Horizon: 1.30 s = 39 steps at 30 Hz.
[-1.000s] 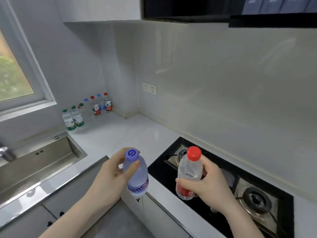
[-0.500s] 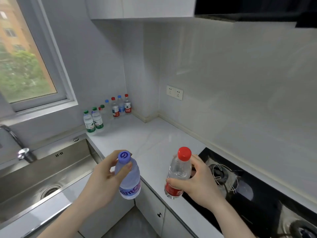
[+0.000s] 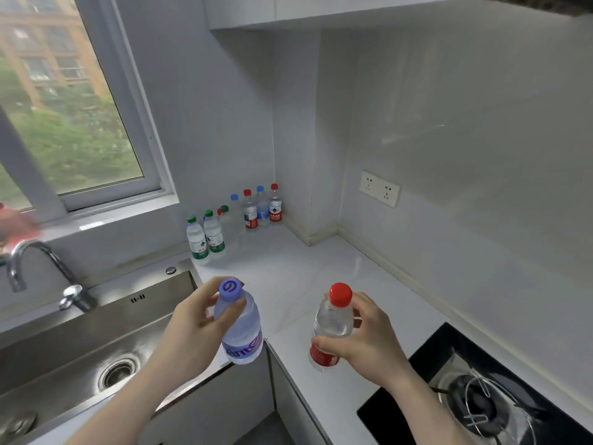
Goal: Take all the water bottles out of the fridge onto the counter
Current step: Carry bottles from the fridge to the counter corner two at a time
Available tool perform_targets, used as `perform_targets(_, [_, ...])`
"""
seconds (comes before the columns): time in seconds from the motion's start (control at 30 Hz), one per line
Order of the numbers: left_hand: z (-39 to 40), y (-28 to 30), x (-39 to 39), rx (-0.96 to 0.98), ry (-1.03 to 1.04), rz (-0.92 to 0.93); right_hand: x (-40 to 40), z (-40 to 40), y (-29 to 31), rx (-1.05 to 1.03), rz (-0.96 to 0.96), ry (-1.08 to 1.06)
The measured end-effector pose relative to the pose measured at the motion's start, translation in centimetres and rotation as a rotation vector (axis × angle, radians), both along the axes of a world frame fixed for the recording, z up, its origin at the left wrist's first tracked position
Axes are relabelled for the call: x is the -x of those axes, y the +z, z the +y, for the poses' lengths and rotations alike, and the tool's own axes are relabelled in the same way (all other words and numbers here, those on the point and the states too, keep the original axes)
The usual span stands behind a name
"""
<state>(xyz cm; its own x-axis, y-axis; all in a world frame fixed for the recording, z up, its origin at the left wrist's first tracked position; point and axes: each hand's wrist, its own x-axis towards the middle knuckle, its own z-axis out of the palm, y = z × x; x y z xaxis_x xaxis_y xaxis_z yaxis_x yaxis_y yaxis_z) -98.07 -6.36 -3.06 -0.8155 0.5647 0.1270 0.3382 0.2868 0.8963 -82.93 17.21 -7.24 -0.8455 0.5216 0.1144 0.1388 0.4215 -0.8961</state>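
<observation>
1. The person's left hand [image 3: 189,332] and forearm were bare, with no sleeve reaching the wrist.
2. The right hand [image 3: 369,342] was likewise bare; neither hand wore a glove.

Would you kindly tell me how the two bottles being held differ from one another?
The purple-capped bottle in the left hand has a purple label and a wider, bluish body; the red-capped bottle in the right hand has a red label and a slimmer, clear body. The first leans slightly left, the second slightly right. Both are capped and held above the counter.
</observation>
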Motion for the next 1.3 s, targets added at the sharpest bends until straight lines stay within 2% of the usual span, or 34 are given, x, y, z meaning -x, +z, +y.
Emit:
perform_targets(0.47, [2.4,-2.3,13.6,0.048,0.063,-0.040,14.9,3.3,-1.8,0.041,-0.049,0.032])
perform_targets(0.73, [1.9,-4.0,25.5,0.121,-0.074,-0.043,26.3,1.8,-3.2,0.029,-0.118,-0.065])
perform_targets(1.0, [3.2,-5.8,33.5,0.211,-0.096,0.022,33.3,2.3,-4.4,0.061,-0.199,-0.143])
perform_targets(1.3, [7.7,-11.3,40.3,0.241,-0.036,-0.016,43.4,6.2,-7.8,0.070,-0.261,-0.128])
